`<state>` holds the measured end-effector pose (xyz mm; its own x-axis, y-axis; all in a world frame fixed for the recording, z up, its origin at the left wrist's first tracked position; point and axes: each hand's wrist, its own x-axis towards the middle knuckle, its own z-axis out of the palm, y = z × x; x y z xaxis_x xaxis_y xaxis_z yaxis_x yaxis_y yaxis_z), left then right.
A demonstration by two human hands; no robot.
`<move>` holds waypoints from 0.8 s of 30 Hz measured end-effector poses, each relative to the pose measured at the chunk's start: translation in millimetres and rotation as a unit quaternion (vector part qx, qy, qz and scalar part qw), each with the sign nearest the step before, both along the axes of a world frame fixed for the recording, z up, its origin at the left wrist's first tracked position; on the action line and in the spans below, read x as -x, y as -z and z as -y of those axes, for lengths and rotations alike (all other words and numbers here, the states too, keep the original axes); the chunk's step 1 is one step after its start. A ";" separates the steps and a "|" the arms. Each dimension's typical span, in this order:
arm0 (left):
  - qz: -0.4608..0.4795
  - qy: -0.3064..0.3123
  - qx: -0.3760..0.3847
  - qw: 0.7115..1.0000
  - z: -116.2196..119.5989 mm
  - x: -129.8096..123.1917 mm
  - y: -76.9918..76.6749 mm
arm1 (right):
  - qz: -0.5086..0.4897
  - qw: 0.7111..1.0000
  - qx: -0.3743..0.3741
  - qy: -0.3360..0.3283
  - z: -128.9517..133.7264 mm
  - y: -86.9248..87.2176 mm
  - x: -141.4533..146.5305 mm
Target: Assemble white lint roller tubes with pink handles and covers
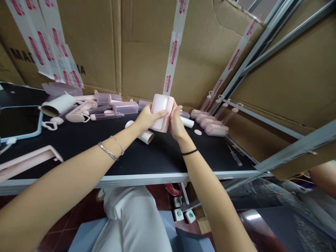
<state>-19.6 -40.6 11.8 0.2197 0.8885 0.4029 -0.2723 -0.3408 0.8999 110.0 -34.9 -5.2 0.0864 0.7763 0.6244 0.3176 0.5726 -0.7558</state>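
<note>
Above the dark table I hold a pale pink plastic case [160, 111] upright between both hands. My left hand [147, 118] grips its left side, the thumb lying across the front. Against the right edge is my right hand [177, 121], its fingers partly hidden behind the case. A white cardboard tube [146, 137] lies under my left wrist. Behind my right hand a white roll [187, 121] shows in part, with a small pink oval piece [197, 132] beside it.
Pink handles [78, 112], clear purple covers [126, 107] and a larger white tube [58, 105] are heaped back left. Several pink rollers [215, 129] line the right. A screwdriver [235, 157] lies near the metal frame [296, 148]. A long pink part [28, 161] and light-blue-rimmed panel [40, 120] sit left.
</note>
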 end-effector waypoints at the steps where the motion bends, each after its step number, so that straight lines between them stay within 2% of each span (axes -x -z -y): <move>1: 0.024 -0.009 0.024 0.999 -0.7 -1.3 -0.5 | -0.018 1.000 -0.001 0.021 -0.7 -3.5 -5.1; 4: 0.115 -0.050 0.097 0.987 -6.1 -0.6 -3.3 | -0.045 0.988 0.005 0.150 0.2 -12.2 -22.4; 7: 0.186 -0.099 0.154 0.965 -15.3 8.3 -7.9 | 0.067 0.969 0.037 0.237 2.0 -13.4 -33.6; 10: 0.244 -0.130 0.177 0.945 -23.5 18.6 -12.7 | 0.236 0.934 0.060 0.262 -0.7 -7.2 -33.9; 13: 0.270 -0.167 0.170 0.933 -26.8 22.6 -14.4 | 0.396 0.870 0.067 0.287 -7.8 3.7 -27.3; 15: 0.267 -0.183 0.165 0.931 -26.4 21.4 -13.4 | 0.492 0.823 0.077 0.273 -12.6 11.3 -21.9; 18: 0.251 -0.187 0.163 0.935 -24.1 17.2 -10.2 | 0.557 0.777 0.105 0.273 -16.5 18.9 -14.3; 20: 0.233 -0.179 0.154 0.943 -22.6 14.6 -7.8 | 0.548 0.774 0.111 0.298 -16.3 20.0 -10.6; 24: 0.196 -0.147 0.119 0.962 -19.8 10.6 -3.1 | 0.511 0.793 0.132 0.306 -13.3 18.6 -7.2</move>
